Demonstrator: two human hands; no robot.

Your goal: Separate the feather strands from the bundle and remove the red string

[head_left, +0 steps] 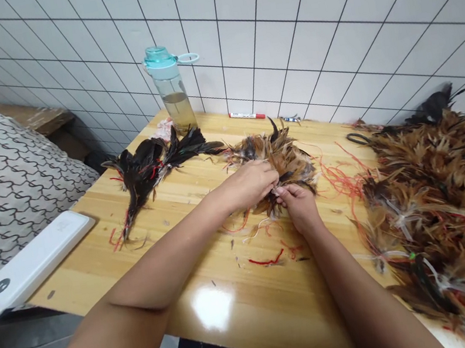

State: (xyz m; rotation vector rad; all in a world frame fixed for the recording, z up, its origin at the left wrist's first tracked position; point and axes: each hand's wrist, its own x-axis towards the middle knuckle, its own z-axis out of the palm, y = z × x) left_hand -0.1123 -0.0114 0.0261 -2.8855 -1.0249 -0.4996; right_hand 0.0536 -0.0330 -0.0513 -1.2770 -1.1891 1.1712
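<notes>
While tied feathers (pixel 439 157) heap frame-right, right fingers (pixel 290 192) pinch the central bundle (pixel 289 155) — seemingly unfinished — left fingers' (pixel 267 177) grip unclear.

Small handcraft workspace. Wooden table (pixel 203 262) standing against tiled wall (pixel 287 49); on it, brown feather bundle (pixel 289 155) in middle, black feathers (pixel 139 166) towards left, large feather heap (pixel 441 169) at right, tangled red thread (pixel 344 179). Everyday items too: drinking bottle (pixel 173 98), marker (pixel 246 116). Patterned cloth (pixel 8 193) at far left, perhaps bedding, cut off at edge of view.
</notes>
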